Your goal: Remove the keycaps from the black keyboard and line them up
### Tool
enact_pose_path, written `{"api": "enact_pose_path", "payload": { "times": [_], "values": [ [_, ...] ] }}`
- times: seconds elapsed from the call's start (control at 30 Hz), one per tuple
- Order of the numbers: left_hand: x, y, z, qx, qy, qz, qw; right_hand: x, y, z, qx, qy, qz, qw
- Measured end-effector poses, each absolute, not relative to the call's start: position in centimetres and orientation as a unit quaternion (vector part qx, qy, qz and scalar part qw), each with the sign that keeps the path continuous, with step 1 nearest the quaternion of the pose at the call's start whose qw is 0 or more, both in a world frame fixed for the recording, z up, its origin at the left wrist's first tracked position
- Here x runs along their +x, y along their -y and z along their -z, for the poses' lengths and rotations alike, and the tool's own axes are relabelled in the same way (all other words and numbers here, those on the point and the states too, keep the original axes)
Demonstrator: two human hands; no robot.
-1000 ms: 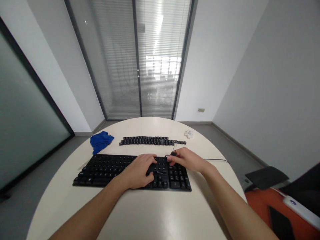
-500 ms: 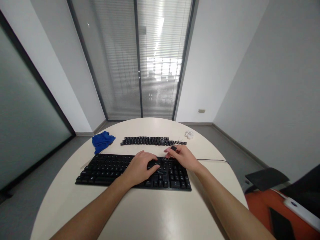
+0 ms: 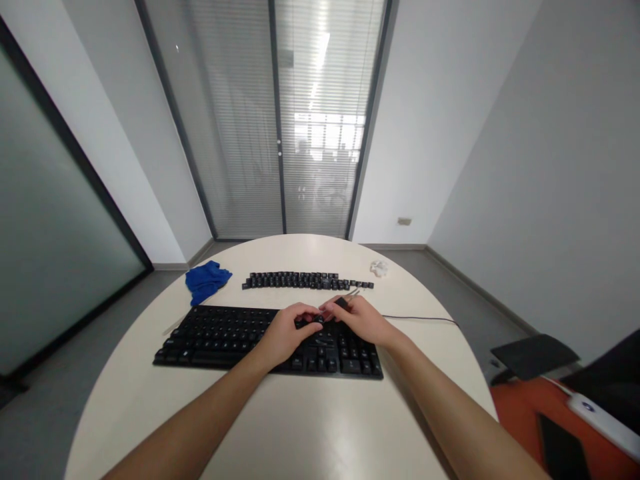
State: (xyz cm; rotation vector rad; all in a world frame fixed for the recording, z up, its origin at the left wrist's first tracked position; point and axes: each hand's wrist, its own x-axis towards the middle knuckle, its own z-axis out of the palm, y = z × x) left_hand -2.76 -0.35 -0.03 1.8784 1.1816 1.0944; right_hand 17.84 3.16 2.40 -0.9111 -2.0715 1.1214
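Fingers [image 3: 309,313] of two bare hands come together over the right half of a black keyboard [image 3: 215,333]. The left hand's [image 3: 284,333] thumb and forefinger are a narrow gap apart, beside a small dark piece [image 3: 320,319]; whether they grip it cannot be told. The right hand [image 3: 367,321] is pinched closed on a black tool [image 3: 343,303], thin prongs pointing away from the wearer. The keyboard lies flat on a round, cream table [image 3: 280,427], its cable [image 3: 420,317] trailing right. Beyond it, loose keycaps [image 3: 287,281] sit in close rows, flanked by a crumpled blue cloth [image 3: 206,281] at left and a white wad [image 3: 379,269] at right. A red-seated chair [image 3: 520,407], bearing a white power strip [image 3: 603,423], stands at right; blinds [image 3: 320,87] hang in the glass wall behind.
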Motion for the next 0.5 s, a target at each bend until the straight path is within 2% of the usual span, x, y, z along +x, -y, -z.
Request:
{"api": "enact_pose_path", "payload": {
  "times": [0.27,0.5],
  "values": [
    [-2.64,0.12,0.69,0.683,-0.447,-0.461,0.348,17.71,-3.55,-1.68,-0.339,0.743,-0.480,0.320],
    [-2.36,1.02,0.12,0.715,-0.467,-0.449,0.261,17.20,-3.53,-1.33,-0.351,0.735,-0.474,0.334]
  ]
}}
